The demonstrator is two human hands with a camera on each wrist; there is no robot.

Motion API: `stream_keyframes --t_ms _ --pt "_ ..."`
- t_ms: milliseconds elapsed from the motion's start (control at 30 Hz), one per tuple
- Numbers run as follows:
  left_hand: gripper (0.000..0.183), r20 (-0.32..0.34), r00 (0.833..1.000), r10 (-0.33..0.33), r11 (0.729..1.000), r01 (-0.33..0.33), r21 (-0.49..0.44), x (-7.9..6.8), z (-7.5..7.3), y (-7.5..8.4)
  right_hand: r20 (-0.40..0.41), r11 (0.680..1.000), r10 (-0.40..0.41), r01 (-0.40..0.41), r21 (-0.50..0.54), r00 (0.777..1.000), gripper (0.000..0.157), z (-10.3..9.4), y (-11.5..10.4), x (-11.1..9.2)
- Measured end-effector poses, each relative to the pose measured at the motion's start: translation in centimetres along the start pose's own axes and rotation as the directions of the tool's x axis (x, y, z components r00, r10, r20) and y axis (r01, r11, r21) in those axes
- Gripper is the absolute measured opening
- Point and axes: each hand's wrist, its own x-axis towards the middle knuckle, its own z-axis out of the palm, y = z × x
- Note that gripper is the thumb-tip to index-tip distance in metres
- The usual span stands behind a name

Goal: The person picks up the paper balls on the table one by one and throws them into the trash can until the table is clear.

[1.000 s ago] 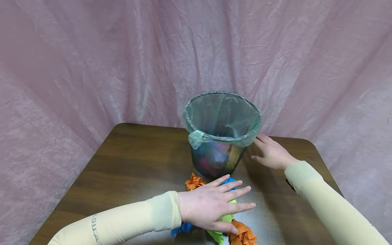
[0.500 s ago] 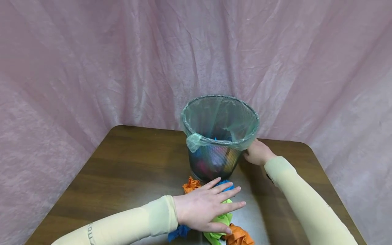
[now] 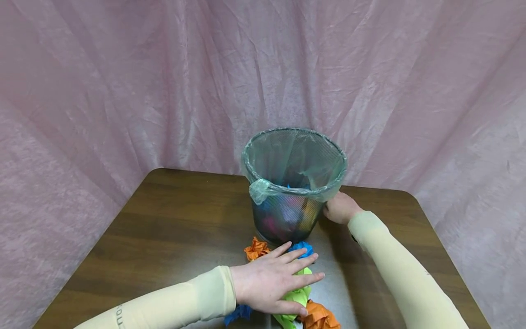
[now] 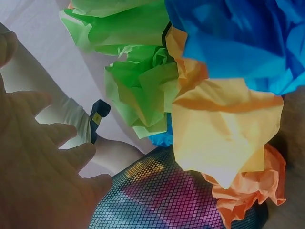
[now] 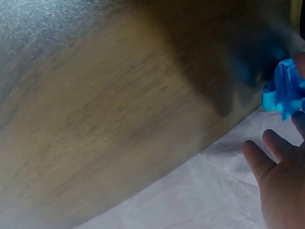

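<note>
My left hand (image 3: 275, 282), fingers spread, hovers palm-down over several crumpled papers. Among them are a green paper (image 3: 302, 290), an orange paper (image 3: 319, 315), a smaller orange paper (image 3: 256, 249) and a blue paper (image 3: 302, 249). A yellow paper (image 4: 224, 126) shows only in the left wrist view. At the right rear of the mesh wastebasket (image 3: 287, 214), my right hand (image 3: 341, 208) is partly hidden by it. In the right wrist view, that hand's thumb and finger pinch a crumpled blue paper (image 5: 284, 90), while other fingers stay extended.
A translucent green liner (image 3: 260, 191) folds over the wastebasket's rim, and coloured papers lie inside. Everything stands on a brown wooden table (image 3: 176, 214) with rounded far corners. A pink curtain (image 3: 205, 82) hangs behind it.
My right hand has moved left, in behind the wastebasket's right side, and its fingers have closed. The left hand has drifted slightly left and stays spread over the papers.
</note>
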Motion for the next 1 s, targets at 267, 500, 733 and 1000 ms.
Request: stream_keyframes --t_ms 267,500,733,1000 --pt "0.071 0.001 1.0 -0.003 1.0 0.003 -0.003 0.0 0.2 0.0 -0.004 1.0 -0.005 0.004 -0.013 1.0 0.039 0.3 0.5 -0.4" --pt "0.071 0.001 1.0 -0.006 1.0 0.006 -0.009 -0.1 0.4 0.0 -0.02 0.998 -0.033 0.032 -0.059 0.999 0.036 0.4 1.3 -1.0" --pt "0.072 0.002 1.0 -0.017 1.0 0.017 -0.013 -0.3 0.4 0.0 -0.036 0.995 -0.001 -0.002 -0.101 0.999 0.035 0.3 1.6 -1.6" --pt "0.072 -0.002 1.0 -0.017 1.0 0.017 -0.019 -0.4 0.4 0.1 -0.075 0.993 0.115 -0.117 -0.017 0.991 0.01 0.5 1.6 -3.4"
